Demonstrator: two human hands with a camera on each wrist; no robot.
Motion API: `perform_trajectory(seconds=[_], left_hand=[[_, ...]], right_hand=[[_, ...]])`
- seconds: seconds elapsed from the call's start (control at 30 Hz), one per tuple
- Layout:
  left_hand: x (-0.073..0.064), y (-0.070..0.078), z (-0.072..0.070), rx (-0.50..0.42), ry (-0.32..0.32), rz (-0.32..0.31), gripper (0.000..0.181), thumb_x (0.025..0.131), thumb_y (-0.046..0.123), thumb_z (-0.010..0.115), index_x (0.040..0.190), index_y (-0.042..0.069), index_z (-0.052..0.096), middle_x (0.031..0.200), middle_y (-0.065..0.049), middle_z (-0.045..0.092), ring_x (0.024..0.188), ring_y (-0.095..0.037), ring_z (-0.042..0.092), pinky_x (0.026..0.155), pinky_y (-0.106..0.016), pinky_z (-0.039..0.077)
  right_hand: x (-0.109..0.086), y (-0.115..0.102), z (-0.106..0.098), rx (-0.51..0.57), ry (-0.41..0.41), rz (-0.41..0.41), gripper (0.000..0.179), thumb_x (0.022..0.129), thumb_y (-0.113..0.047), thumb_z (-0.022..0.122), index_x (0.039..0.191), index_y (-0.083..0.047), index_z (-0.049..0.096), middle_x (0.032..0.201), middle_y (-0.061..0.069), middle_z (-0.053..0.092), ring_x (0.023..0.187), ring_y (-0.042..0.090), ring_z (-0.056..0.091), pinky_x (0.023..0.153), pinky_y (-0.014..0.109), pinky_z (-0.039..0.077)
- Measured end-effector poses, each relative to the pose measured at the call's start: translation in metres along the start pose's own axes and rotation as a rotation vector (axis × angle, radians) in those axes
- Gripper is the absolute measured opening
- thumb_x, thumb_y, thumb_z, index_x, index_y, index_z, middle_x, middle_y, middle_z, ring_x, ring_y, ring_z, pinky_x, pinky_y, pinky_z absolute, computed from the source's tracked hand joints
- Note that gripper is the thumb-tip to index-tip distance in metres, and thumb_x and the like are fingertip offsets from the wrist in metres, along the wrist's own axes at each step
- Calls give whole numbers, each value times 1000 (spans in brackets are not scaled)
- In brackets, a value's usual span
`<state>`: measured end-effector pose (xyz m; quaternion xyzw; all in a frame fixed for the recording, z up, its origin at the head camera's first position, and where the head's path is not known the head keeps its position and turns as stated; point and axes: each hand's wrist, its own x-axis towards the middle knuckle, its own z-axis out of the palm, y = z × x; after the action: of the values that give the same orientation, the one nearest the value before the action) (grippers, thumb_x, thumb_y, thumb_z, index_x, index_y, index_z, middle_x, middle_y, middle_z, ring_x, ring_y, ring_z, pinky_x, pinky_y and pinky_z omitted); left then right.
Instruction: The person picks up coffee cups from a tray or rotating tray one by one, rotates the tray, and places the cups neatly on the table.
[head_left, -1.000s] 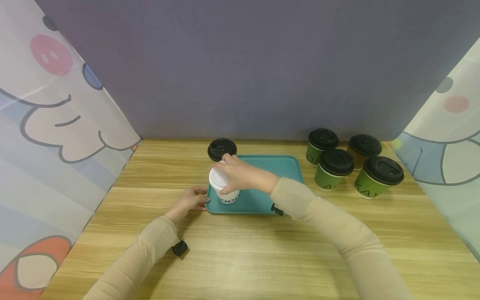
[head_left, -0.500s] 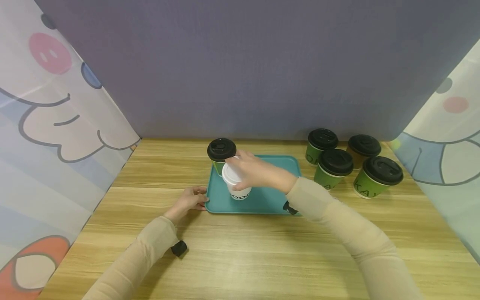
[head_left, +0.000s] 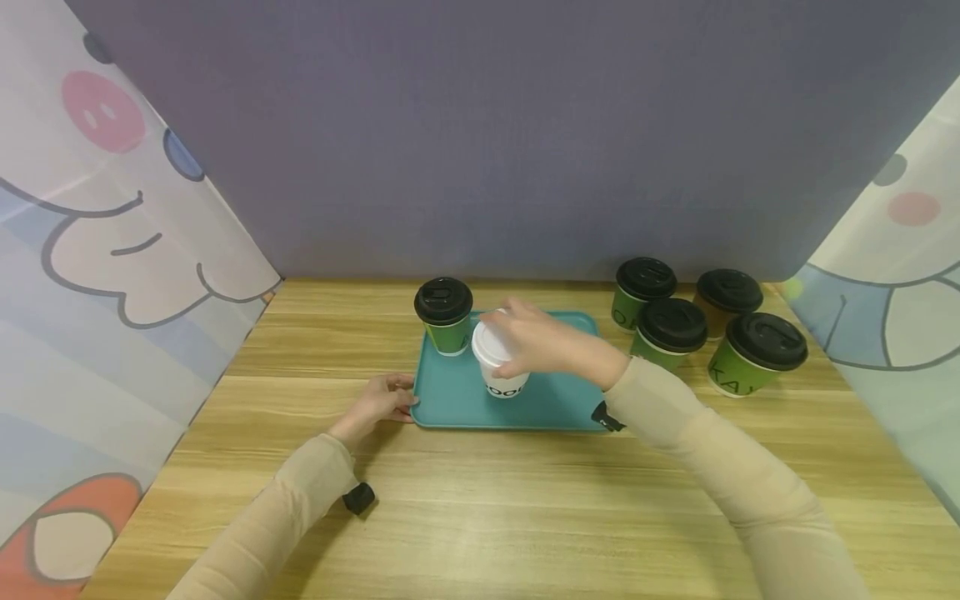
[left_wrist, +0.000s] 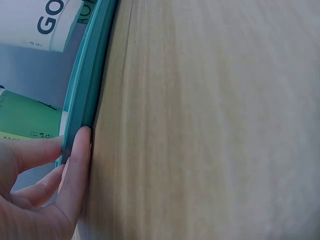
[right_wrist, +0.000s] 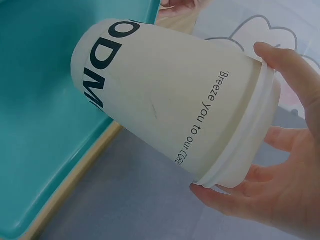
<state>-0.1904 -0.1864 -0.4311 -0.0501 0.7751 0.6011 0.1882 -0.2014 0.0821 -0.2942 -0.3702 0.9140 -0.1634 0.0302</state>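
Note:
A white paper cup (head_left: 504,379) with a white lid stands out over the middle of the teal tray (head_left: 457,408). My right hand (head_left: 543,337) grips that cup by its lid from above, thumb and fingers spread round the rim in the right wrist view. In the left wrist view the cup's base appears slightly above the tray. My left hand (head_left: 378,400) pinches the tray's near left corner between thumb and fingers (left_wrist: 77,160). At the tray's far left corner a green cup with a black lid (head_left: 444,312) stands upright.
On the table to the right of the tray stand several black-lidded cups: green ones (head_left: 750,367) and a brown one (head_left: 727,292). A grey panel (head_left: 480,150) rises behind the table. Printed cartoon curtains (head_left: 127,275) line both sides.
My right hand has carried the white cup rightward, away from the green cup at the tray's left, which now shows more fully. My left hand stays at the tray's corner.

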Motion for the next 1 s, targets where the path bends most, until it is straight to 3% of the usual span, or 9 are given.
perform_trajectory(seconds=[0.47, 1.0], left_hand=[[1, -1, 0, 2, 4, -19, 44, 80, -3, 54, 121, -13, 41, 73, -10, 57, 59, -13, 56, 58, -27, 56], [1, 1, -1, -17, 5, -35, 46, 81, -4, 55, 123, -14, 39, 74, -9, 55, 58, -12, 56, 58, -26, 56]], right_hand=[[-30, 21, -9, -3, 60, 41, 74, 65, -29, 75, 125, 0, 44, 122, 28, 38, 106, 38, 41, 82, 46, 47], [-61, 41, -16, -7, 92, 98, 73, 65, -25, 76, 124, 3, 45, 118, 30, 39, 102, 38, 43, 78, 47, 49]])
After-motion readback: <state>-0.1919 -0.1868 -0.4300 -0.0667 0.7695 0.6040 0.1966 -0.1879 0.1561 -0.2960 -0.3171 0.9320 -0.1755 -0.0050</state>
